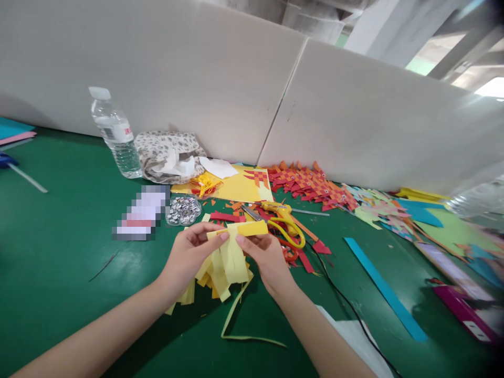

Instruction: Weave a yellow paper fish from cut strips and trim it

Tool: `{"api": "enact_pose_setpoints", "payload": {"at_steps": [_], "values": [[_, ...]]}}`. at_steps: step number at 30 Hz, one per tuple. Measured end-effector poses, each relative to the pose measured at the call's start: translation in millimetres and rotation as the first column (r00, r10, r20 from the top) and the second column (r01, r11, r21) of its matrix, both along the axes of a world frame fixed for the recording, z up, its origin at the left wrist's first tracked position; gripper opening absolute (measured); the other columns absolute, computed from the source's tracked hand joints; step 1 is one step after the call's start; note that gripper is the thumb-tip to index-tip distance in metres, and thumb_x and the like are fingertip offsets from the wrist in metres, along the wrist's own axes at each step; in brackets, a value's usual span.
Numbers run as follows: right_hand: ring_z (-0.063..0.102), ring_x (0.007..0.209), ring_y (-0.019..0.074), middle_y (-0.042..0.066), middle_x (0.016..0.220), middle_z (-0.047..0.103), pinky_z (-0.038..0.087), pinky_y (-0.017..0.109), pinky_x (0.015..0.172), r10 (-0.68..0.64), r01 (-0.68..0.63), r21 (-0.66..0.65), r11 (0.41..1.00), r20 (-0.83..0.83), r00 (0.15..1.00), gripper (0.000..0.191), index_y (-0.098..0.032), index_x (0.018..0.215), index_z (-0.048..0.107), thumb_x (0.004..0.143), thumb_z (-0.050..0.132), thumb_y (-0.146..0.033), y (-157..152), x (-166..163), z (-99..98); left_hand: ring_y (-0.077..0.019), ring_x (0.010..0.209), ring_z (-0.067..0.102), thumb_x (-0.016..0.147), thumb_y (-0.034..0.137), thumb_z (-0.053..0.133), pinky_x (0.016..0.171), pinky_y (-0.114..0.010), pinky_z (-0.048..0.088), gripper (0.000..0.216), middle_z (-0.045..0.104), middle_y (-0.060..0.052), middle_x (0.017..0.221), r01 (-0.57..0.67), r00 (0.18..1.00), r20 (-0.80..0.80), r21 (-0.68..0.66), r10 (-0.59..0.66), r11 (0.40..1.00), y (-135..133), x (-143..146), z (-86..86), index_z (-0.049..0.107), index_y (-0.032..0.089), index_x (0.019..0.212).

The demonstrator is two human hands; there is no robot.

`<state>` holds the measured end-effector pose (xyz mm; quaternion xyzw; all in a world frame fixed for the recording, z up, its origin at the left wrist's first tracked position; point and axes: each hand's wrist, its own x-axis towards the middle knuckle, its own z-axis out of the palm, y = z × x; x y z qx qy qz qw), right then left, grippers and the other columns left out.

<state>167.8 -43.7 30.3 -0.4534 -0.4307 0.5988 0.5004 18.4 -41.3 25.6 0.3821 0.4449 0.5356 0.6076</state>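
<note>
Above the green table [66, 315], left hand [191, 247] and right hand [268, 257] both pinch yellow paper strips [233, 260] — likely to keep them straight; some hang down.

Craft workshop — yellow paper strips [235, 260], glue gun [284, 214], scissors [252, 213].

Yellow paper [252, 228] partly hid the right hand [271, 258]; a bottle [474, 198] blurred at right, and pixelation masked a flat item [142, 212] at left.

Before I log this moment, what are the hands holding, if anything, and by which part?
Yellow paper strips, pinched along their upper part: left hand at the left, right hand toward the right.
</note>
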Motion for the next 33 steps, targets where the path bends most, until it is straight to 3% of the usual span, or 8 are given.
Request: {"api": "enact_pose_setpoints", "payload": {"at_steps": [4,16,21,26,29,33], "values": [[0.066,0.072,0.0186,0.003,0.08,0.072,0.054,0.032,0.069,-0.063,0.063,0.012,0.998,0.017,0.998,0.028,-0.018,0.079,0.069,0.057,0.079,-0.032,0.4,0.4,-0.8,-0.007,0.054,0.054,0.063,0.031,0.075,0.049,-0.016,0.041,0.02,0.065,0.002,0.063,0.006,0.999,-0.052,-0.019,-0.007,1.0,-0.5,0.5,-2.3,0.067,0.017,0.075],[0.066,0.071,0.0184,0.003,0.077,0.072,0.054,0.031,0.068,-0.002,0.002,0.008,1.0,0.046,0.999,0.027,-0.018,0.08,0.071,0.058,0.077,-0.032,0.0,0.9,-3.3,-0.0066,0.047,0.048,0.064,0.035,0.074,0.044,-0.017,0.035,0.022,0.059,0.004,0.054,-0.02,0.994,-0.111,-0.008,0.019,1.0,0.3,0.3,-8.4,0.066,0.017,0.073],[0.066,0.071,0.0187,0.004,0.079,0.073,0.053,0.032,0.068,0.004,-0.004,-0.02,1.0,0.016,1.0,0.026,-0.018,0.079,0.072,0.057,0.078,-0.029,1.7,5.9,1.1,-0.0073,0.053,0.053,0.064,0.033,0.074,0.048,-0.016,0.039,0.017,0.064,0.002,0.061,0.078,0.989,-0.123,-0.05,-0.084,0.996,3.4,-2.0,-2.6,0.068,0.018,0.07],[0.065,0.065,0.0173,0.004,0.074,0.071,0.052,0.03,0.063,0.113,-0.105,-0.134,0.985,0.054,0.992,0.029,-0.014,0.078,0.072,0.054,0.078,-0.029,3.9,14.3,6.1,-0.0108,0.054,0.057,0.062,0.036,0.074,0.048,-0.019,0.043,0.02,0.067,-0.002,0.066,0.248,0.945,-0.191,-0.114,-0.266,0.962,9.9,-7.9,-3.4,0.071,0.019,0.071],[0.064,0.065,0.0164,0.004,0.074,0.071,0.052,0.03,0.064,0.124,-0.112,-0.141,0.984,0.076,0.989,0.031,-0.015,0.079,0.072,0.054,0.078,-0.031,5.0,14.8,4.3,-0.0099,0.05,0.055,0.061,0.037,0.075,0.046,-0.019,0.041,0.02,0.066,-0.002,0.062,0.25,0.936,-0.232,-0.091,-0.265,0.964,11.3,-9.1,-7.1,0.07,0.018,0.069],[0.062,0.063,0.0137,0.002,0.07,0.07,0.049,0.026,0.064,0.067,-0.059,-0.044,0.997,0.222,0.973,0.024,-0.015,0.071,0.071,0.057,0.077,-0.033,7.2,13.7,-2.3,-0.0087,0.052,0.054,0.064,0.035,0.073,0.048,-0.017,0.041,0.019,0.065,-0.001,0.064,0.208,0.955,-0.202,-0.072,-0.218,0.975,11.7,-9.2,-8.3,0.07,0.018,0.07]]}}
